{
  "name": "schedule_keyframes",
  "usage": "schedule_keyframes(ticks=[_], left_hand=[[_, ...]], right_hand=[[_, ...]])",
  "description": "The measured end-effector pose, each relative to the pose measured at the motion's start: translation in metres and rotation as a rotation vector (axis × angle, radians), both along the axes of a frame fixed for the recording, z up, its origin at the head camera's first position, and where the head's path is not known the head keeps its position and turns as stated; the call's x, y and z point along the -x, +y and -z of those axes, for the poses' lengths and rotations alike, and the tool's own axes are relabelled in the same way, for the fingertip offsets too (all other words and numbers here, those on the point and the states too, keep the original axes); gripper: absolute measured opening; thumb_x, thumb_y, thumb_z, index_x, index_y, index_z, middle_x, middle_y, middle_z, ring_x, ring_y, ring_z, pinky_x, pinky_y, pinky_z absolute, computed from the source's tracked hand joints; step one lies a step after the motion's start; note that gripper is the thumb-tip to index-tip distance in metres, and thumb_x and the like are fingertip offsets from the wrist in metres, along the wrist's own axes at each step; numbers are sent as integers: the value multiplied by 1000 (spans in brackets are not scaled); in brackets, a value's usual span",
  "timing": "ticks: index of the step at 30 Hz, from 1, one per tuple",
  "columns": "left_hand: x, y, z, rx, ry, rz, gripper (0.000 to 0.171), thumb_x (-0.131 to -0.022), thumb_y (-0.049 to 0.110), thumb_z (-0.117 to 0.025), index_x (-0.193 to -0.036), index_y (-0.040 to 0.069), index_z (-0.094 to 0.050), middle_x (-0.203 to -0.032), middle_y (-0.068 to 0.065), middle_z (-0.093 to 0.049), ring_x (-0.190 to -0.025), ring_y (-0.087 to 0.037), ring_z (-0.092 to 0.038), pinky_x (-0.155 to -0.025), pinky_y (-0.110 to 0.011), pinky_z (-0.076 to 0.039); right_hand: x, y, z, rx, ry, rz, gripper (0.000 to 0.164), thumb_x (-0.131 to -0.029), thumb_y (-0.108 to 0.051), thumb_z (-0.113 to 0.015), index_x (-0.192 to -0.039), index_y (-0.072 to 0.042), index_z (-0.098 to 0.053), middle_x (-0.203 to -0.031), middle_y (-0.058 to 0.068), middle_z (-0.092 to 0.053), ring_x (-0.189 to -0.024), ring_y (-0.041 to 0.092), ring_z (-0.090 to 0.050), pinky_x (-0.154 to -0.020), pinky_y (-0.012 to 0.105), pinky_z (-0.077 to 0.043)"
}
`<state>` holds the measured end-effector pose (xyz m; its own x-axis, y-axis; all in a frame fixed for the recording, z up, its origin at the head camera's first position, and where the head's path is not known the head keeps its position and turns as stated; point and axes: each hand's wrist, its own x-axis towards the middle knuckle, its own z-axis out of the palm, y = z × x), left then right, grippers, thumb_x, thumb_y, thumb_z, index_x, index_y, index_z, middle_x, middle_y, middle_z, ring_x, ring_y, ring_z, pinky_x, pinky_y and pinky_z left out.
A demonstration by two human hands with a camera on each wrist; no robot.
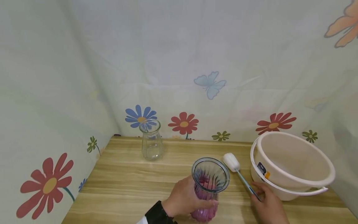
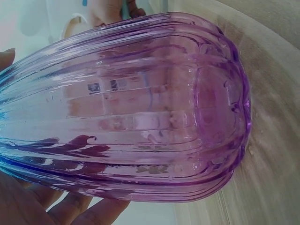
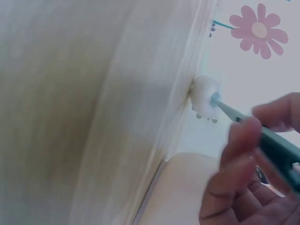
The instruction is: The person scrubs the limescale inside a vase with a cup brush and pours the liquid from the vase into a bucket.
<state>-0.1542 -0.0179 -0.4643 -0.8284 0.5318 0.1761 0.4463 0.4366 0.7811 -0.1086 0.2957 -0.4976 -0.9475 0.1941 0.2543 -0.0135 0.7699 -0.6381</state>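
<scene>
My left hand [image 1: 183, 196] grips a ribbed glass vase [image 1: 203, 215] round its body. The vase fades from a blue rim to a purple base and is held with its mouth up; its ribbed side [image 2: 140, 103] fills much of the left wrist view. In my right hand [image 1: 269, 203] the fingers and thumb pinch the blue-green handle [image 1: 244, 181] of a sponge bottle brush. Its white sponge head [image 1: 231, 162] points toward the back of the table, and in the right wrist view the sponge [image 3: 205, 96] shows low over the wood.
A clear glass vase [image 1: 152, 147] stands at the back left of the wooden table [image 1: 126, 186]. To the right sits a cream bucket [image 1: 282, 169] with its white handle hanging down at the front. A flower-print curtain [image 1: 167, 62] closes off the back and sides.
</scene>
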Motion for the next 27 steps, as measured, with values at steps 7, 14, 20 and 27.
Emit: schedule_keyframes(ticks=[7, 14, 20, 27], left_hand=[[1, 0, 1, 8, -14, 4, 71, -77, 72, -78, -133, 38, -48, -117, 19, -67, -106, 3, -63, -89, -28, -56], [1, 0, 0, 7, -33, -2, 73, -77, 72, -78, -134, 37, -47, -118, 18, -67, -107, 2, -63, -89, -28, -56], [1, 0, -3, 11, -47, -15, 74, -77, 71, -79, -134, 36, -48, -119, 17, -68, -109, 1, -64, -91, -30, -56], [1, 1, -1, 9, -38, -15, 75, -76, 74, -78, -135, 38, -47, -120, 18, -68, -109, 1, -64, -91, -30, -56]], right_hand=[[-3, -11, -8, -11, 142, 106, 31, -86, -6, -79, -116, -11, -74, -93, 7, -74, -72, -6, -53, -63, 14, -40], [-5, -18, -19, 29, 193, 202, 25, -84, -8, -84, -107, -10, -76, -87, 8, -76, -69, -13, -53, -63, 8, -39], [-9, -27, -31, 176, 179, 241, 16, -90, -14, -80, -106, -11, -79, -70, -11, -71, -59, -6, -60, -59, 11, -46], [-9, -34, -33, 380, 321, 180, 18, -94, -4, -75, -111, 2, -77, -69, -16, -72, -60, -4, -69, -58, 12, -53]])
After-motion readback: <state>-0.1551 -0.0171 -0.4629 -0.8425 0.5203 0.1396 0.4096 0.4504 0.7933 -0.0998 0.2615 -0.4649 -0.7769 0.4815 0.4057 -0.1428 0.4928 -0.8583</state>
